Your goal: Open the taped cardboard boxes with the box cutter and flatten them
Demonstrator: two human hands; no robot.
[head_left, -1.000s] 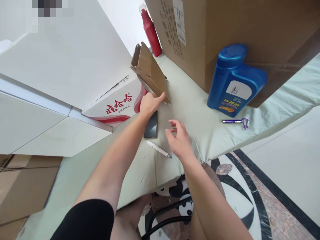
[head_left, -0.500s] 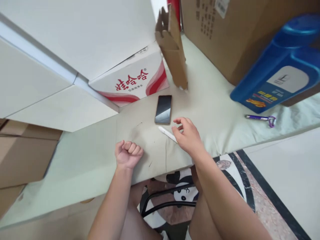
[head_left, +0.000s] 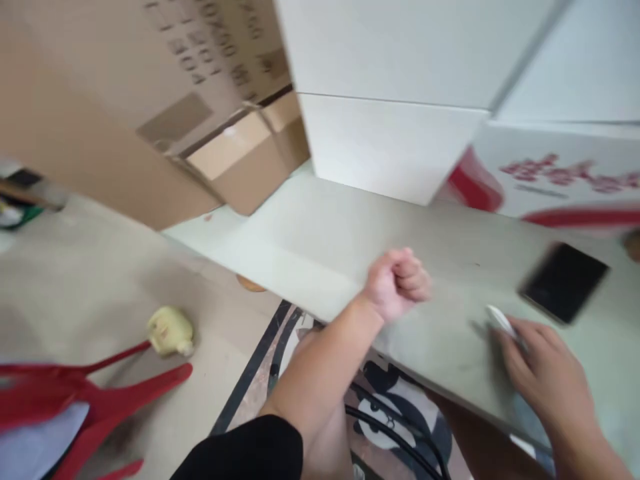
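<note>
My left hand (head_left: 399, 283) is closed in a fist over the pale covered surface (head_left: 320, 230), with its curled fingers turned up and nothing showing in them. To the right, my right hand (head_left: 545, 377) has its fingers closed round a slim white pen (head_left: 501, 321), its tip pointing up and to the left. A dark smartphone (head_left: 566, 281) lies flat just beyond the right hand, apart from it. Motion blurs the phone and the right hand somewhat.
White cabinets (head_left: 395, 150) and a red-and-white carton (head_left: 565, 177) line the back. Large cardboard boxes (head_left: 115, 113) stand at left. On the floor are a red-legged object (head_left: 110, 410) and a pale yellow item (head_left: 170, 331). A panda-print item (head_left: 385, 417) is below the surface's edge.
The view has swung left, bringing the cardboard boxes and floor into sight. My right hand has taken hold of the white pen, which lay on the surface before. My left hand stays a fist.
</note>
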